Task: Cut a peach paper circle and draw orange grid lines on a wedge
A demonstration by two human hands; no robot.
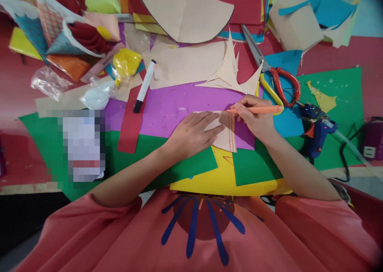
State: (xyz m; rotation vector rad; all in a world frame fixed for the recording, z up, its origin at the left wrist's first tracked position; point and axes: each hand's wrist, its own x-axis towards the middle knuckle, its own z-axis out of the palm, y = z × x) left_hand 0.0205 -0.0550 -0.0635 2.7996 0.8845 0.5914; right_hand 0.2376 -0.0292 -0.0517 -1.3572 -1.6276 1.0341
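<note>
1. The cream paper [223,136] lies partly under the left hand's [191,134] fingers and just to the left of the right hand [255,114].
2. A few orange lines already run down its edge on the right hand's side. Between them and the left fingers, the visible part looks unmarked; what the fingers cover cannot be told, so how much is left is unclear. I judge the marking to be partway along.
3. The right hand is closed, thumb and fingers pinching an orange pen [260,109]. Its tip is at the paper's far edge, near the lines' top ends; whether it touches is too small to tell.
4. The left hand is flat and unclenched, fingers slightly apart, apparently steadying the paper.
5. Beyond the left hand is a purple sheet [179,100]; to its left, a red strip [131,132] and a marker [145,84].
6. Beyond the right hand lie scissors [263,64]; to its right, a glue gun [318,138].
</note>
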